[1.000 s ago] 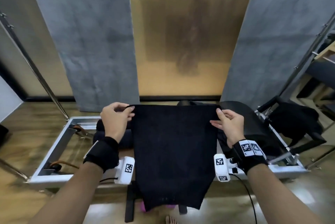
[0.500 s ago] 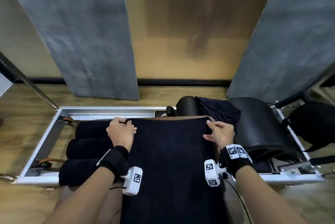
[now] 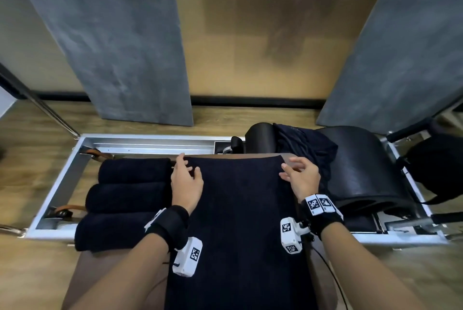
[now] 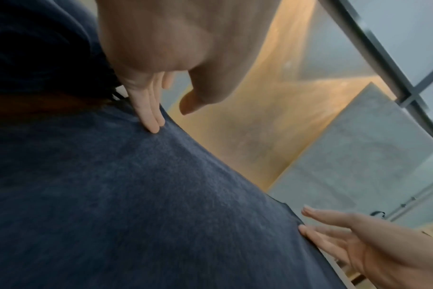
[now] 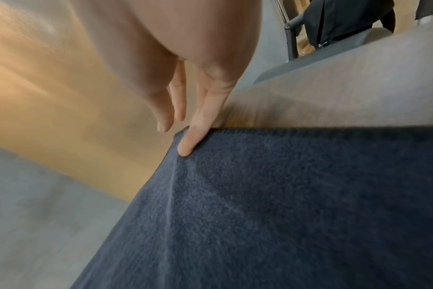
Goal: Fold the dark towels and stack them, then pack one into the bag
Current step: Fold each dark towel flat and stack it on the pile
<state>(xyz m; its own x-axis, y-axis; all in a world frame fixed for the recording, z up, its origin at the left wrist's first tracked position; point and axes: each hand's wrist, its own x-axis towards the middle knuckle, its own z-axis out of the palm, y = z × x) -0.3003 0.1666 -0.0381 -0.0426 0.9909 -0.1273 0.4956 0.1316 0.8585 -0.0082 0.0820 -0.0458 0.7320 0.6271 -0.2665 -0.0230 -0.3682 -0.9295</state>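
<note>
**Asker:** Head view first: what does it show?

**Describer:** Towel (image 3: pixel 238 222), dark, spread flat on a brown padded platform (image 3: pixel 120 272) set on a silver metal frame (image 3: pixel 62 184). Its long axis runs from the person away toward the wall; the far short edge lies square across the platform, and the near end runs out of view. The left hand (image 3: pixel 186 184) rests at the far left corner, the right hand (image 3: pixel 302 179) at the far right corner. Just left of the towel lie three folded dark towels (image 3: pixel 125 199), side by side rather than piled. A crumpled dark cloth (image 3: pixel 305 146) is draped over a black barrel pad (image 3: pixel 355 166) to the right. A dark bag-like shape (image 3: pixel 436 161) sits at the far right.

**Asker:** And the left wrist view?

**Describer:** The left hand's fingers (image 4: pixel 151 115) are straight and held together, tips touching the towel near its edge, the thumb lifted clear. They pinch nothing.

**Asker:** The right wrist view?

**Describer:** One of the right hand's fingers (image 5: pixel 193 136) presses straight down on the corner. The others are loose and lifted. No grip here either.

**Asker:** What could go wrong?

**Describer:** Likely the fold comes next. With both hands only resting, the corners could slip as they are regrasped, giving a skewed fold. Dragging the cloth sideways could also nudge the neighbouring folded towels.
</note>
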